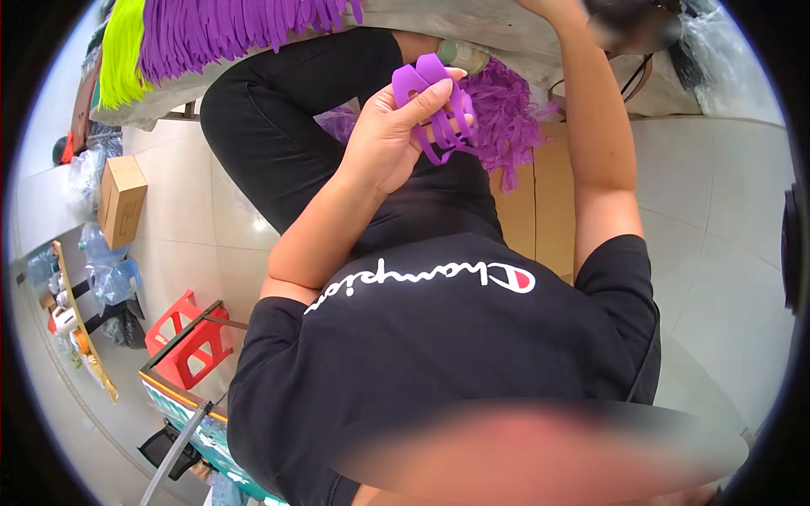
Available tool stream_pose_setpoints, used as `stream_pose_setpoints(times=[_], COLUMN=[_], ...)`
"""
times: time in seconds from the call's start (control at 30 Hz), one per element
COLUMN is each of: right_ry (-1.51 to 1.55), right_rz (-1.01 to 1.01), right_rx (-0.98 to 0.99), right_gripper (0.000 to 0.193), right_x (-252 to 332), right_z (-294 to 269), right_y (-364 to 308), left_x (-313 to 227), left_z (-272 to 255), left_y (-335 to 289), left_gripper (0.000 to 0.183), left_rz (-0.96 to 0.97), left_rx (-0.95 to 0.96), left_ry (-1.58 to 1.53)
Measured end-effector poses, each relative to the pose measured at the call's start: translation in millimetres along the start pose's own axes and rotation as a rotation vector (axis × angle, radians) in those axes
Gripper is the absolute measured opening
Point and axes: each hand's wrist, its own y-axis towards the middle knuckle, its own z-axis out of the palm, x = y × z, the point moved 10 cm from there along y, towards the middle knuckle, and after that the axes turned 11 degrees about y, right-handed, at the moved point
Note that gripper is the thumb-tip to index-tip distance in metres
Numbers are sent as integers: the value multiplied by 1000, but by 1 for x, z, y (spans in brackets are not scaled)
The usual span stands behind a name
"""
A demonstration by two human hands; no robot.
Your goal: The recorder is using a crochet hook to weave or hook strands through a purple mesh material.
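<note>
Purple bands (pixel 434 67), flat and slit into slim loops, sit in my left hand (pixel 395 133) in the head view, raised in front of my bent leg. My thumb presses on them from above and my fingers lie behind and partly through the loops, so this hand is narrow, in a pinch, with the lower loops hanging free of the palm. My right arm (pixel 601 118) stretches away toward the top edge, over the cloth-covered work surface (pixel 515 29). Only part of my right hand (pixel 548 7) shows there before the picture cuts it off; I cannot tell whether it grips anything.

Just beyond the bands, to their right, hangs a tangled purple bunch (pixel 504 114) of thin strips. Farther left, a row of purple strips (pixel 236 29) drapes over the edge of the surface, next to lime-green strips (pixel 125 57). A cardboard sheet (pixel 553 198) lies on the floor beside me.

As I judge it, the step in hand is handling these bands one-handed while my other arm reaches out. The next move seems to call for a light, steady pinch, with the loops spread enough that they do not snag on one another or on my fingers.
</note>
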Motion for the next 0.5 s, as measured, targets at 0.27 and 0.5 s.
stream_pose_setpoints(times=[0.27, 0.5], right_ry=[1810, 1686], right_rz=[141, 220], right_rx=[446, 305], right_gripper=[42, 50], right_x=[67, 57], right_z=[86, 103], right_y=[-190, -245], left_x=[26, 23], left_z=[-18, -8], left_y=[8, 10], left_gripper=[28, 26], left_rz=[-100, -13], left_rx=[-58, -138], left_ry=[-104, -25])
